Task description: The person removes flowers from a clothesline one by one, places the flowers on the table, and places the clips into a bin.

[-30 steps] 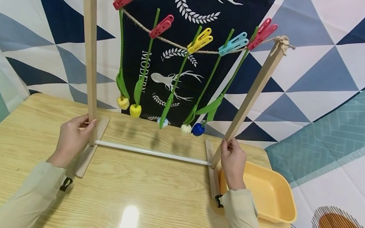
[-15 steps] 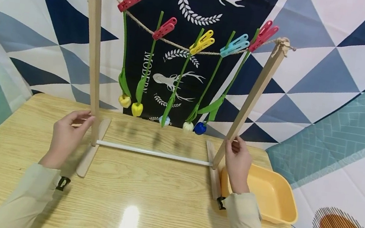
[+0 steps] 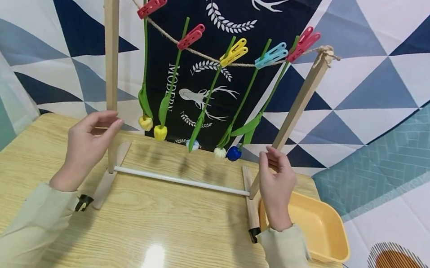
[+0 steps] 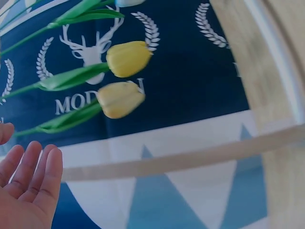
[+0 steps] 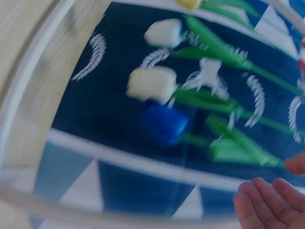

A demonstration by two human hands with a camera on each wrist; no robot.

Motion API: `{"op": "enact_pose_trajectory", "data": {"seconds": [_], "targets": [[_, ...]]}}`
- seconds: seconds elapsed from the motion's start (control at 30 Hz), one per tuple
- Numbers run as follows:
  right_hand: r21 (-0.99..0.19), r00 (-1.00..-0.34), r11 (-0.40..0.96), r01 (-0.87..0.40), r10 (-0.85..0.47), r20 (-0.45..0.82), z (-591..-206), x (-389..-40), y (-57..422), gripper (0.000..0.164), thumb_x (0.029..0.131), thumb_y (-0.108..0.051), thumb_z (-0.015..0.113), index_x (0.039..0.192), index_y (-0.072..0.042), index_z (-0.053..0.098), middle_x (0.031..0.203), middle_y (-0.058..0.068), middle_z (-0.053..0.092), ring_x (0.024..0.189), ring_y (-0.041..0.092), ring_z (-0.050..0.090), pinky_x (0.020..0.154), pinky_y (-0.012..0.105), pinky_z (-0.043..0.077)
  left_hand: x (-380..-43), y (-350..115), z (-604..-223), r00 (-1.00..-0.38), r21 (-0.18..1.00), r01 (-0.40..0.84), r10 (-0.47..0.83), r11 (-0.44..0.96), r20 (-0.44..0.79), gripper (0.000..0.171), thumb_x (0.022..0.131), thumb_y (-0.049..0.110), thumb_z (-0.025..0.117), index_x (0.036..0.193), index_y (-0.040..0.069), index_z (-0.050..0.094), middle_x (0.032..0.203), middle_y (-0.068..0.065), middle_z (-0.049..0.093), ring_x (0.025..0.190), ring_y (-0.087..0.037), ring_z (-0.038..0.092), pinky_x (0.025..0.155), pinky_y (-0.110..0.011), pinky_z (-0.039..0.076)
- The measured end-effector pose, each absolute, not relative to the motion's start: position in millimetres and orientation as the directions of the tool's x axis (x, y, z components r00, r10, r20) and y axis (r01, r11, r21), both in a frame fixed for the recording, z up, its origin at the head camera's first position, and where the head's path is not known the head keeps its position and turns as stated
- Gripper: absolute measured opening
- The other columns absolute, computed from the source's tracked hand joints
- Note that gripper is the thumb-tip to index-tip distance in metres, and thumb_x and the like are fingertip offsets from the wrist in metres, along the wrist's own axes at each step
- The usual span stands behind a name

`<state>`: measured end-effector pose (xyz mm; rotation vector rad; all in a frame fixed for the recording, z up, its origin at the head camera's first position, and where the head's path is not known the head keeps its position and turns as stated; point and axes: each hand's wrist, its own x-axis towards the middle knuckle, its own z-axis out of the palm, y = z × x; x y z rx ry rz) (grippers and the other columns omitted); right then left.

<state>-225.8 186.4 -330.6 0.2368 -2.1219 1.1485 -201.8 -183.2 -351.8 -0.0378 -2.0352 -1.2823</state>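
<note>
A wooden stand stands on the table, its left post [image 3: 110, 61] and right post [image 3: 303, 96] joined low by a white rod [image 3: 182, 180]. From a sagging twine [image 3: 165, 33], artificial tulips hang upside down, including a yellow tulip [image 4: 127, 59] and a blue tulip [image 3: 233, 153]. Red clothespins, a yellow clothespin [image 3: 233, 53] and a light blue clothespin [image 3: 272, 55] pin their stems. My left hand [image 3: 88, 147] is beside the left post, thumb and fingers apart, holding nothing. Likewise empty, my right hand [image 3: 275, 182] is in front of the right post with fingers loosely extended. Contact with the posts cannot be made out.
A yellow plastic basin [image 3: 317, 226] sits right of the stand, partly behind my right forearm. The wooden table [image 3: 169, 236] ends against a patterned cloth backdrop [image 3: 347, 119]. The stand's left foot [image 3: 103, 189] lies flat on the table.
Both hands were at the lower posts a second ago. They have come away and risen a little, with fingers loosened. The stand and tulips stay in place while the view shifts slightly.
</note>
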Motion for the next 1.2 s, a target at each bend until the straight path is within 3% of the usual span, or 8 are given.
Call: {"op": "enact_pose_trajectory", "data": {"seconds": [0.07, 0.17, 0.3, 0.43, 0.53, 0.77, 1.2], "targets": [[-0.668, -0.741, 0.557, -0.494, 0.133, 0.658, -324, -224, 176, 0.022, 0.089, -0.012, 0.062, 0.106, 0.002, 0.066, 0.094, 0.017, 0.069, 0.079, -0.004, 0.056, 0.074, 0.006, 0.045, -204, -179, -344, -0.739, 0.760, 0.406, -0.307, 0.507, 0.600, 0.025, 0.088, 0.016, 0.066, 0.109, 0.002, 0.066, 0.101, -0.013, 0.069, 0.083, 0.015, 0.054, 0.074, -0.004, 0.044], [-0.695, -0.762, 0.493, -0.523, 0.096, 0.641, -315, -224, 158, 0.020, 0.089, -0.011, 0.064, 0.104, 0.001, 0.067, 0.092, 0.016, 0.069, 0.078, -0.001, 0.058, 0.073, 0.008, 0.046, -210, -172, -333, -0.741, 0.749, 0.432, -0.276, 0.502, 0.612, 0.026, 0.089, 0.017, 0.064, 0.109, 0.001, 0.065, 0.103, -0.014, 0.068, 0.085, 0.015, 0.054, 0.075, -0.004, 0.044], [-0.718, -0.777, 0.408, -0.564, 0.031, 0.629, -304, -227, 131, 0.020, 0.087, -0.010, 0.065, 0.103, 0.002, 0.066, 0.091, 0.016, 0.069, 0.077, 0.004, 0.060, 0.071, 0.013, 0.048, -220, -164, -319, -0.751, 0.750, 0.445, -0.252, 0.490, 0.610, 0.029, 0.091, 0.020, 0.062, 0.113, 0.001, 0.063, 0.108, -0.013, 0.067, 0.093, 0.001, 0.060, 0.078, -0.005, 0.045], [-0.709, -0.766, 0.352, -0.611, -0.037, 0.642, -292, -232, 101, 0.020, 0.088, -0.011, 0.065, 0.104, 0.001, 0.066, 0.092, 0.015, 0.070, 0.077, 0.012, 0.062, 0.071, 0.016, 0.049, -230, -156, -305, -0.766, 0.753, 0.445, -0.228, 0.485, 0.600, 0.035, 0.092, 0.022, 0.060, 0.119, 0.000, 0.059, 0.113, -0.015, 0.064, 0.102, -0.020, 0.062, 0.085, -0.022, 0.052], [-0.713, -0.766, 0.318, -0.625, -0.073, 0.638, -281, -235, 79, 0.020, 0.089, -0.013, 0.064, 0.104, 0.000, 0.066, 0.092, 0.013, 0.070, 0.078, 0.016, 0.064, 0.070, 0.019, 0.050, -236, -150, -292, -0.777, 0.764, 0.441, -0.226, 0.471, 0.588, 0.039, 0.092, 0.024, 0.059, 0.123, 0.000, 0.055, 0.118, -0.016, 0.060, 0.108, -0.027, 0.059, 0.091, -0.037, 0.050], [-0.700, -0.748, 0.269, -0.661, -0.157, 0.645, -240, -243, 34, 0.023, 0.091, -0.017, 0.061, 0.109, -0.003, 0.064, 0.097, 0.010, 0.069, 0.082, 0.016, 0.063, 0.074, 0.023, 0.052, -249, -141, -267, -0.767, 0.781, 0.459, -0.256, 0.424, 0.589, 0.045, 0.093, 0.024, 0.058, 0.128, -0.001, 0.048, 0.129, -0.017, 0.050, 0.120, -0.027, 0.049, 0.101, -0.045, 0.042], [-0.671, -0.720, 0.269, -0.690, -0.172, 0.672, -167, -257, -13, 0.028, 0.091, -0.018, 0.061, 0.114, -0.003, 0.061, 0.096, 0.010, 0.068, 0.084, 0.013, 0.063, 0.077, 0.016, 0.049, -268, -142, -243, -0.757, 0.794, 0.428, -0.308, 0.432, 0.576, 0.049, 0.094, 0.028, 0.054, 0.135, 0.005, 0.039, 0.136, -0.012, 0.045, 0.125, -0.023, 0.047, 0.105, -0.039, 0.039]]}}
